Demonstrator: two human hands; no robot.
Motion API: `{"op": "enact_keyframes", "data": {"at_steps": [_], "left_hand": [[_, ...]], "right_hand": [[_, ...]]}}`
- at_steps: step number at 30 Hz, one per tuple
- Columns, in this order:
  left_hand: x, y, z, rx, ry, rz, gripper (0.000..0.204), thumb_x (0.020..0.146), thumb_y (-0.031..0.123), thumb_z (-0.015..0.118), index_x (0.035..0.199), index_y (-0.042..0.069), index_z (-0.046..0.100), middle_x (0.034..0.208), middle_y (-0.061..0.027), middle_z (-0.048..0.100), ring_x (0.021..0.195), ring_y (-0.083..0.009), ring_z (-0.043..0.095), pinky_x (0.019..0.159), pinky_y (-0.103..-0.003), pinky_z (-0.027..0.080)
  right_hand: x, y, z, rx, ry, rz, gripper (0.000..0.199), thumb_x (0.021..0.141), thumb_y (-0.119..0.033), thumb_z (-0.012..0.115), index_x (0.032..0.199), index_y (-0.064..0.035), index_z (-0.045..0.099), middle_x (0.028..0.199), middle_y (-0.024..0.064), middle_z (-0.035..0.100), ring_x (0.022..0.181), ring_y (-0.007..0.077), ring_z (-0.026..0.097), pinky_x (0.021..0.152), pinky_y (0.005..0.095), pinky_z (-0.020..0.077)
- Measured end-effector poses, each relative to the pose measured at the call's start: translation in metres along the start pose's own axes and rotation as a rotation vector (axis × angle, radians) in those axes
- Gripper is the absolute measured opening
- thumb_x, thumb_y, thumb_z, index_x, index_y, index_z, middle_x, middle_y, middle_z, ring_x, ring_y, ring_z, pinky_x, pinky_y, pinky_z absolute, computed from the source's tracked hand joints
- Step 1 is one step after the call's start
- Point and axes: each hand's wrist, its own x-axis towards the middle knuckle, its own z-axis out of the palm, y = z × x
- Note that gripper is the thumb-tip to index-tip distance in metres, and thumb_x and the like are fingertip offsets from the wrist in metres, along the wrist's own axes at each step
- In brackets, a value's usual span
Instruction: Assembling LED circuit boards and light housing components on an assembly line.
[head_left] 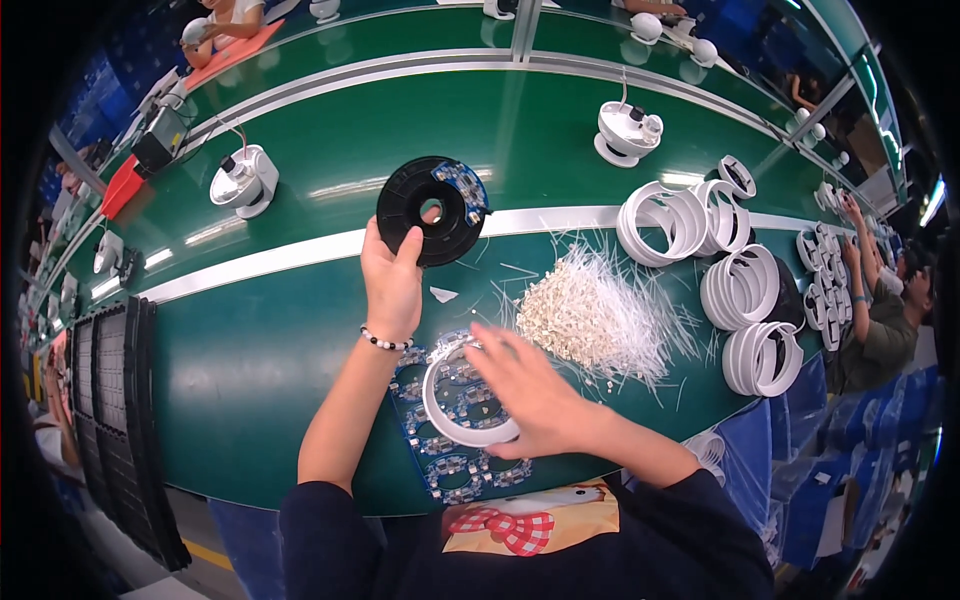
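Note:
My left hand (392,285) holds up a black round plastic disc (402,205) with a hole in its middle. A curved blue circuit board (462,190) sits on the disc's upper right. My right hand (540,390) spans the right side of a white plastic ring (436,405), thumb at its lower edge and blurred fingers near its top. The ring is over a panel of blue circuit boards (440,470) on the green table. Right of it is a heap of thin white strips (620,315) with small cream ends.
Stacks of white rings (740,288) stand along the right side. White lamp-like units (628,132) rest on the far green surface, another (243,182) at left. Black trays (110,400) lean at the left edge. A co-worker (890,310) sits at right; others work across the line.

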Motion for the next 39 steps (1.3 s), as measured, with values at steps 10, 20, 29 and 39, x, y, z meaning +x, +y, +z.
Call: {"op": "enact_keyframes", "data": {"at_steps": [10, 20, 29, 39], "left_hand": [[-0.032, -0.004, 0.029, 0.078, -0.199, -0.179, 0.043, 0.084, -0.005, 0.051, 0.124, -0.001, 0.037, 0.120, -0.0124, 0.052, 0.108, -0.0185, 0.054, 0.089, -0.030, 0.045], [-0.024, 0.009, 0.023, -0.493, -0.399, -0.584, 0.063, 0.092, 0.050, 0.028, 0.133, 0.003, 0.035, 0.129, -0.0145, 0.045, 0.119, -0.0296, 0.045, 0.101, -0.046, 0.036], [-0.023, 0.013, 0.032, -0.314, -0.328, -0.569, 0.049, 0.093, 0.037, 0.029, 0.126, 0.004, 0.043, 0.121, -0.0140, 0.052, 0.112, -0.0262, 0.052, 0.094, -0.043, 0.045], [-0.027, 0.013, 0.029, -0.285, -0.319, -0.594, 0.049, 0.096, 0.039, 0.029, 0.130, 0.005, 0.040, 0.125, -0.0133, 0.049, 0.116, -0.0252, 0.049, 0.099, -0.042, 0.040]], "right_hand": [[0.039, 0.058, -0.035, 0.316, 0.728, 0.115, 0.115, 0.053, -0.028, 0.083, 0.139, 0.0055, 0.015, 0.140, 0.0223, 0.025, 0.130, 0.0304, 0.029, 0.107, 0.0372, 0.0225], [0.042, 0.045, -0.026, 0.161, 0.690, 0.105, 0.127, 0.048, -0.048, 0.084, 0.137, 0.0054, 0.011, 0.140, 0.0325, 0.013, 0.127, 0.0452, 0.022, 0.105, 0.0500, 0.0220], [0.035, 0.044, -0.027, 0.188, 0.671, 0.090, 0.122, 0.050, -0.042, 0.085, 0.140, 0.0031, 0.014, 0.133, 0.0251, 0.030, 0.124, 0.0366, 0.033, 0.104, 0.0429, 0.0271], [0.033, 0.055, -0.033, 0.125, 0.602, -0.040, 0.120, 0.049, -0.035, 0.085, 0.140, 0.0018, 0.016, 0.142, 0.0227, 0.022, 0.132, 0.0351, 0.025, 0.108, 0.0419, 0.0221]]}}
